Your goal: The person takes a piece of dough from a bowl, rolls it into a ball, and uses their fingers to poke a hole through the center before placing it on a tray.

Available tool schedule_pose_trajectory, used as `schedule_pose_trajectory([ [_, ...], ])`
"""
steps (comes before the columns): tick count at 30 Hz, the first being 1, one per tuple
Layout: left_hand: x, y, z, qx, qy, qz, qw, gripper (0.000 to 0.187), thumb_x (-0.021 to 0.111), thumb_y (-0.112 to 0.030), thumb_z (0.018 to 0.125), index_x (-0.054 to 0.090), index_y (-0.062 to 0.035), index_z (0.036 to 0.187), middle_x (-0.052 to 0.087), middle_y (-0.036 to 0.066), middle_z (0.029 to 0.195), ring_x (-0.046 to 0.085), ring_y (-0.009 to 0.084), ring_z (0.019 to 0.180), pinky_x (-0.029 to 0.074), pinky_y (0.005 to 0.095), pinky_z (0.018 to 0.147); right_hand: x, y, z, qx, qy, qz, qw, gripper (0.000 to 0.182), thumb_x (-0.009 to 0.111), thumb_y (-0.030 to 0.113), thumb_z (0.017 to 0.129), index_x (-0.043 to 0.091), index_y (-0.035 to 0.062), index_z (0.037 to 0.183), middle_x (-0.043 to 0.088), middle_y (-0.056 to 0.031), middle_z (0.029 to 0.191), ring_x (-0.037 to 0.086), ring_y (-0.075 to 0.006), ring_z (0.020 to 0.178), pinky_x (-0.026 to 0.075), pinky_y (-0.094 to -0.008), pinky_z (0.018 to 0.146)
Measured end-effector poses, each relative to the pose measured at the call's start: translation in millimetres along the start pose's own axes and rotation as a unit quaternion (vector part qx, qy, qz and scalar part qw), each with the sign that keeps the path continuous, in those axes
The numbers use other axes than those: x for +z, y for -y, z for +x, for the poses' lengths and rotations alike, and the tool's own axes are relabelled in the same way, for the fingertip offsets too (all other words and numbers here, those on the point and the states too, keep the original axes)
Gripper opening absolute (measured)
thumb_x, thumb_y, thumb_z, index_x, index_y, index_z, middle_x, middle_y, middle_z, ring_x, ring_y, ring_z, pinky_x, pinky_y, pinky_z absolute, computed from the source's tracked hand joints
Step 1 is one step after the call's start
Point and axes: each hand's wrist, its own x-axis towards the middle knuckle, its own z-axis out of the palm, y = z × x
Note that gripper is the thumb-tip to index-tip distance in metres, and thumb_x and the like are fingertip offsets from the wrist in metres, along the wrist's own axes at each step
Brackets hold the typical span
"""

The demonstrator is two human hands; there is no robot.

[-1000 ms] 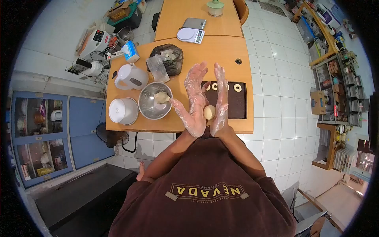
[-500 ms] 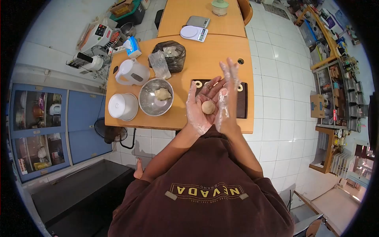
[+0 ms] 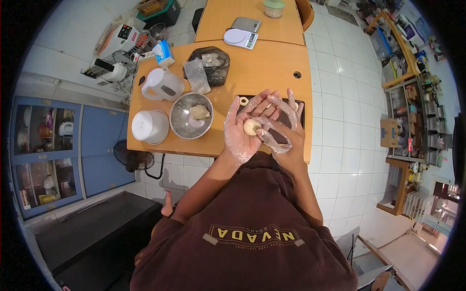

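Head view, looking straight down over a person's brown-sleeved arms onto an orange wooden surface (image 3: 262, 63). Both hands meet just above its near edge, dusted white with flour. The left hand (image 3: 240, 131) lies palm up, fingers spread open, with a small round dough ball (image 3: 250, 127) resting in the palm. The right hand (image 3: 281, 128) curls in from the other side, its fingers bent over the ball and touching it; how tightly they press cannot be told, since the fingertips overlap the ball and hide its far side.

Under the hands lies a dark tray (image 3: 291, 121), mostly covered by them. One pale dough ring (image 3: 244, 101) shows at the tray's far left corner; another pale piece peeks out beside the right fingers, too hidden to make out.

To the left of the hands stands a metal bowl (image 3: 191, 116) with a lump of dough (image 3: 199, 112) inside. Beside it sits a white lidded container (image 3: 150, 126), and behind that a white jug (image 3: 161, 85). A crumpled clear bag (image 3: 196, 76) leans against a black plastic bag (image 3: 213, 65) holding pale pieces, unclear which. Farther back, two kitchen scales (image 3: 239, 38) sit on a second table. The room's edges curve away and blur at the lens rim.
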Motion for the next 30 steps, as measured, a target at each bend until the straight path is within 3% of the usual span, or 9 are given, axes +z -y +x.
schedule_pose_trajectory([
  [7, -4, 1, -2, -0.010, 0.014, 0.031, 0.999, 0.070, 0.031, -0.048, 0.111, 0.040, 0.0075, 0.151, 0.043, 0.025, 0.157, 0.040, 0.0346, 0.148, 0.029, 0.0477, 0.126, 4, 4, -3, 0.002, 0.002, 0.000, 1.000, 0.027, 0.084, 0.008, 0.076, 0.084, 0.0175, 0.101, 0.066, -0.0072, 0.138, 0.037, -0.0420, 0.150, 0.003, -0.0641, 0.124],
  [15, -11, 3, -6, -0.023, -0.028, 0.061, 0.997, 0.067, 0.032, -0.047, 0.111, 0.046, 0.0066, 0.147, 0.052, 0.022, 0.150, 0.052, 0.0315, 0.138, 0.036, 0.0447, 0.121, 17, -6, -15, -0.006, -0.049, -0.017, 0.999, 0.023, 0.081, 0.003, 0.076, 0.081, 0.0135, 0.097, 0.069, -0.0061, 0.121, 0.047, -0.0384, 0.143, 0.010, -0.0655, 0.123],
  [21, -14, 4, -5, -0.021, -0.044, 0.095, 0.994, 0.064, 0.034, -0.046, 0.111, 0.050, 0.0052, 0.145, 0.058, 0.019, 0.144, 0.056, 0.0292, 0.134, 0.040, 0.0440, 0.119, 18, -1, -13, 0.021, -0.038, -0.015, 0.999, 0.020, 0.079, 0.004, 0.080, 0.077, 0.0093, 0.099, 0.069, -0.0071, 0.119, 0.051, -0.0389, 0.138, 0.010, -0.0643, 0.124],
  [24, -15, 4, -4, -0.010, -0.057, 0.096, 0.994, 0.063, 0.035, -0.046, 0.111, 0.051, 0.0043, 0.145, 0.059, 0.019, 0.143, 0.057, 0.0286, 0.132, 0.045, 0.0418, 0.114, 16, 6, -8, 0.043, -0.071, -0.002, 0.997, 0.018, 0.080, 0.003, 0.081, 0.077, 0.0057, 0.098, 0.067, -0.0111, 0.117, 0.054, -0.0398, 0.135, 0.021, -0.0563, 0.124],
  [27, -27, 0, -2, -0.023, -0.022, 0.084, 0.996, 0.063, 0.035, -0.047, 0.111, 0.051, 0.0037, 0.145, 0.060, 0.018, 0.143, 0.060, 0.0265, 0.128, 0.052, 0.0375, 0.103, 9, -1, -8, 0.004, -0.038, 0.011, 0.999, 0.019, 0.079, 0.005, 0.083, 0.078, 0.0098, 0.101, 0.071, -0.0064, 0.116, 0.055, -0.0360, 0.135, 0.008, -0.0644, 0.124],
  [30, -23, -4, -2, -0.060, -0.023, 0.102, 0.993, 0.064, 0.034, -0.049, 0.111, 0.051, 0.0025, 0.146, 0.062, 0.016, 0.140, 0.064, 0.0226, 0.122, 0.055, 0.0327, 0.093, -3, -5, -9, -0.009, 0.076, -0.047, 0.996, 0.024, 0.079, 0.006, 0.082, 0.079, 0.0116, 0.105, 0.072, -0.0040, 0.114, 0.059, -0.0310, 0.130, 0.008, -0.0653, 0.124],
])
